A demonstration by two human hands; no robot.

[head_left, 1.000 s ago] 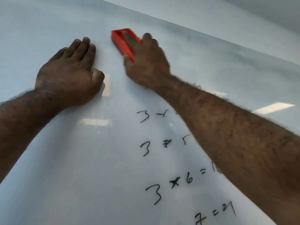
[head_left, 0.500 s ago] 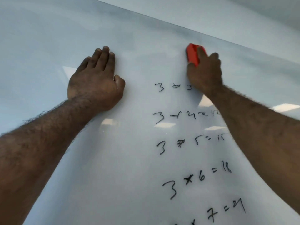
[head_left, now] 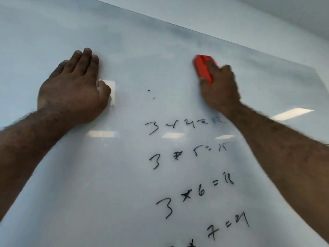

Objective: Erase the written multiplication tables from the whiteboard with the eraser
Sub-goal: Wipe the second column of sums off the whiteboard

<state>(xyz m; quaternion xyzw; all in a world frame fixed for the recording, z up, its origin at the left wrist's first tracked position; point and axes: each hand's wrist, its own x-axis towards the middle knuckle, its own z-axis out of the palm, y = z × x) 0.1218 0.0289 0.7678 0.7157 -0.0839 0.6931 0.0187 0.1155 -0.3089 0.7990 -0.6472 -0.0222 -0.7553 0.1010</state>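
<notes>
— Red plastic block eraser (head_left: 203, 69), is that what you've got there?

— Yes. I'm gripping it in my right hand (head_left: 219, 86), fingers wrapped over its top, thumb down the near side, pressing it flat against the glossy white whiteboard (head_left: 124, 175). It sits high on the board, above the right end of the handwritten black multiplication lines (head_left: 190, 157). Both look smeared with motion blur.

— And your other hand?

— My left hand (head_left: 73, 88) holds nothing. It lies palm-down on the board well to the left of the eraser, fingers together and pointing up, thumb tucked beside a bright rectangular light reflection (head_left: 110, 91).

— What's written below?

— Four lines I can read, stacked between my forearms: 3 × 4 = 12, rather faint, then 3 × 5 = 15, 3 × 6 = 18, and a line ending 7 = 21 near the bottom edge. Just above the top line only two tiny black flecks (head_left: 151, 94) show on the bare surface.

— Anything beyond the board?

— Its top edge runs diagonally across the upper right, with pale wall (head_left: 249, 16) behind it.
</notes>
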